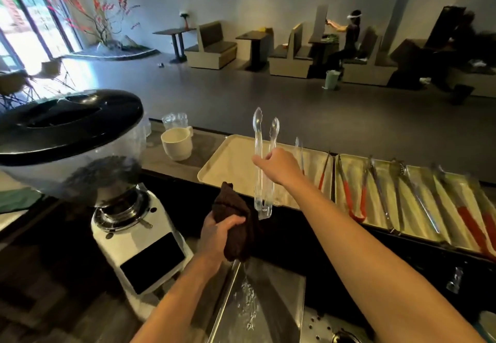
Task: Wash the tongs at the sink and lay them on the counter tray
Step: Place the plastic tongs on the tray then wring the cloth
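Observation:
My right hand grips a pair of clear plastic tongs at mid-length, holding them over the beige counter tray, tips pointing away from me. My left hand clutches a dark brown cloth above the steel sink, and water drips from the cloth into the basin. Another clear pair of tongs lies on the tray's right part, beside a red-handled pair.
A coffee grinder stands at the left, close to my left arm. White cups and glasses sit behind the tray. Trays at the right hold several metal and red-handled tongs. The dining room beyond has booths and a seated person.

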Motion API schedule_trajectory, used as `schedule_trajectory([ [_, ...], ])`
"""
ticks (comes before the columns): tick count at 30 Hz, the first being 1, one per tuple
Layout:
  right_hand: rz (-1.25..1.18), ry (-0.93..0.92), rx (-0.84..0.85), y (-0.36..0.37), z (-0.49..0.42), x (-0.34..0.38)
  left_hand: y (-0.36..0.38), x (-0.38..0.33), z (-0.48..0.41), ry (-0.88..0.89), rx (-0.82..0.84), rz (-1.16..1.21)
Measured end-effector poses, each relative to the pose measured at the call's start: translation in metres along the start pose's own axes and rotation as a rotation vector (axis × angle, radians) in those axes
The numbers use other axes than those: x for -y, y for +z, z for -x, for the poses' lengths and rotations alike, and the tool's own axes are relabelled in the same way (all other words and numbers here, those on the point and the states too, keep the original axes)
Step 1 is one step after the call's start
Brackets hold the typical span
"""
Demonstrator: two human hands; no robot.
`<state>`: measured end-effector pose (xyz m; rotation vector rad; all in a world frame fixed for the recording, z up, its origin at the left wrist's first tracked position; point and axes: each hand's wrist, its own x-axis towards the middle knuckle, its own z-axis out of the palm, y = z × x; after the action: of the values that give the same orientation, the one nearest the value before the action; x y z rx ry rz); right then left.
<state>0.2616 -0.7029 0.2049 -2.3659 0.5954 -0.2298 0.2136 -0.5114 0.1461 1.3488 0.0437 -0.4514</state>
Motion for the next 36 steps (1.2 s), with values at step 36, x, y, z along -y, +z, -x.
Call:
schedule_trajectory([
  [36, 0.416, -0.177, -0.135, 0.06, -0.029, 0.015, -0.038, 0.003, -0.002, -0.049, -0.125, 0.057],
])
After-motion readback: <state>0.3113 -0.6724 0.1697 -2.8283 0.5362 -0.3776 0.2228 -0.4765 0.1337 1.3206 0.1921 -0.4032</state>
